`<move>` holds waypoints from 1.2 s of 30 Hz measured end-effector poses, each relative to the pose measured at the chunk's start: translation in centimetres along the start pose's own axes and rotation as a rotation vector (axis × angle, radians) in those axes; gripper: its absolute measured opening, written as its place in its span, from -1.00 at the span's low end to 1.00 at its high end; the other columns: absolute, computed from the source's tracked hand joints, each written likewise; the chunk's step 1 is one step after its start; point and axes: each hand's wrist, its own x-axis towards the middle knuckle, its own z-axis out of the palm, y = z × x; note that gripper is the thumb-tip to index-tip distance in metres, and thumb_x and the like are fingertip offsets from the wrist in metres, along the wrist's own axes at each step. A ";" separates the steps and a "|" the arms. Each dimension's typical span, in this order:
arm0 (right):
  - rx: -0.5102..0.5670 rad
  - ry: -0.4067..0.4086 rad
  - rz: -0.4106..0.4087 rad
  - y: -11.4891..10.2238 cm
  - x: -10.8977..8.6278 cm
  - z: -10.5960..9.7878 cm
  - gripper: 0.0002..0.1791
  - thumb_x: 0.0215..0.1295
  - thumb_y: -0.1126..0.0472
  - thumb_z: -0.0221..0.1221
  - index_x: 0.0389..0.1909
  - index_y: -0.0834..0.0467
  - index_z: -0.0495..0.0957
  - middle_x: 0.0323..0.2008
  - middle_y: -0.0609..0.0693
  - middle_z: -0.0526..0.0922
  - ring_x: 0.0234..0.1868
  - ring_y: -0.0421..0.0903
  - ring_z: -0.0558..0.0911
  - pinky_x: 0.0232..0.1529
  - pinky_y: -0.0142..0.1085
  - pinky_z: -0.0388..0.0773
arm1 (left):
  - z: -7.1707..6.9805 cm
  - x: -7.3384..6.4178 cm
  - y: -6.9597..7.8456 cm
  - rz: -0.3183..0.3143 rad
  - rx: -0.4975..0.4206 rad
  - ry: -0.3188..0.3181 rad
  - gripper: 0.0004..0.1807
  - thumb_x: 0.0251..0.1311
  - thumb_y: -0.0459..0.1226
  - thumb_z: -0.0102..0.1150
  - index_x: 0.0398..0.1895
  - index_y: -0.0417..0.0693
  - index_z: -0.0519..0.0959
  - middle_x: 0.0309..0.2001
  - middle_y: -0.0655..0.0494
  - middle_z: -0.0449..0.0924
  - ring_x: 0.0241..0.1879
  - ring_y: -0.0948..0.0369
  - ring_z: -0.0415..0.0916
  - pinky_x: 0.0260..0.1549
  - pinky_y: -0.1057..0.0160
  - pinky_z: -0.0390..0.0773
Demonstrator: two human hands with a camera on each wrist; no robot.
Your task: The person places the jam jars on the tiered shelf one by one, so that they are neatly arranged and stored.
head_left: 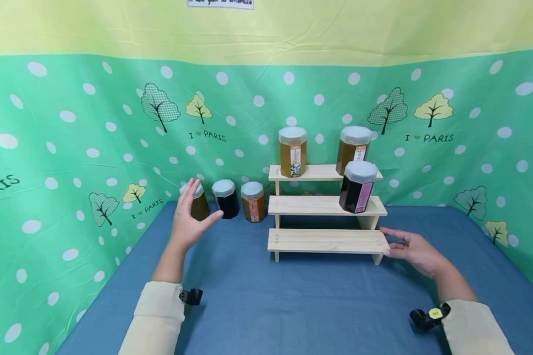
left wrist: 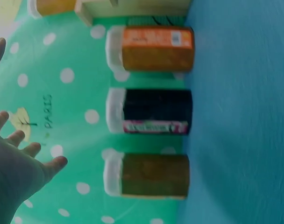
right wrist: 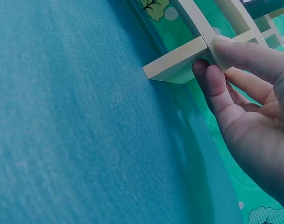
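My left hand (head_left: 188, 224) is raised with fingers spread and holds nothing. In the head view it overlaps a brown jar (head_left: 200, 207). Beside that jar stand a black jar (head_left: 226, 201) and an amber jar (head_left: 253, 204), all with white lids. At the right end of a three-step wooden display shelf (head_left: 326, 240), my right hand (head_left: 415, 251) pinches the lowest board's end. The right wrist view shows the thumb (right wrist: 249, 51) on one side of the board and the fingers on the other.
On the shelf's top step stand two amber jars, one at left (head_left: 288, 160) and one at right (head_left: 348, 154). A dark jar (head_left: 351, 192) with a pink label sits on the middle step's right side. Behind the blue tabletop (head_left: 293, 305) hangs a green dotted curtain (head_left: 248, 118).
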 end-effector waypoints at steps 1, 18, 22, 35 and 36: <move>0.006 0.004 0.005 0.0 0.0 0.0 -0.09 0.22 0.17 0.35 0.46 0.35 0.07 0.24 0.40 0.39 -0.02 -0.17 0.60 0.00 -0.27 0.54 | -0.2 0.1 -0.3 -0.004 0.013 0.003 -0.01 0.08 -0.04 0.42 0.54 0.28 0.06 0.54 0.17 -0.12 0.51 0.09 -0.23 0.31 -0.31 -0.01; -0.008 0.002 -0.002 0.0 0.1 -0.1 -0.09 0.23 0.16 0.33 0.47 0.34 0.06 0.22 0.39 0.42 -0.02 -0.14 0.61 0.02 -0.24 0.54 | -1.6 2.1 -4.9 -0.160 0.083 -0.009 0.07 0.07 0.05 0.41 0.56 0.28 -0.05 0.56 0.13 -0.16 0.51 0.03 -0.22 0.32 -0.28 0.00; -0.009 0.005 -0.002 0.1 0.1 -0.1 -0.09 0.23 0.16 0.34 0.48 0.33 0.06 0.22 0.38 0.43 -0.04 -0.14 0.61 0.01 -0.25 0.54 | -1.6 2.5 -5.9 -0.212 0.081 -0.005 0.07 0.06 0.05 0.41 0.56 0.18 -0.02 0.55 0.16 -0.16 0.51 0.02 -0.23 0.34 -0.24 -0.01; 0.019 -0.003 -0.015 0.2 0.0 -0.2 -0.09 0.23 0.21 0.33 0.47 0.36 0.04 0.21 0.42 0.41 -0.09 -0.20 0.61 -0.08 -0.37 0.55 | -1.8 4.4 -8.1 -0.326 0.120 -0.076 0.05 0.06 -0.06 0.45 0.55 -0.01 0.04 0.55 -0.09 -0.18 0.50 -0.12 -0.24 0.33 -0.24 0.04; 0.018 -0.003 -0.014 0.2 0.0 -0.2 -0.09 0.23 0.21 0.32 0.47 0.36 0.04 0.21 0.41 0.41 -0.09 -0.20 0.61 -0.08 -0.37 0.55 | -1.8 4.5 -8.2 -0.333 0.129 -0.084 0.06 0.06 -0.05 0.45 0.55 -0.02 0.03 0.55 -0.10 -0.18 0.50 -0.13 -0.24 0.32 -0.24 0.05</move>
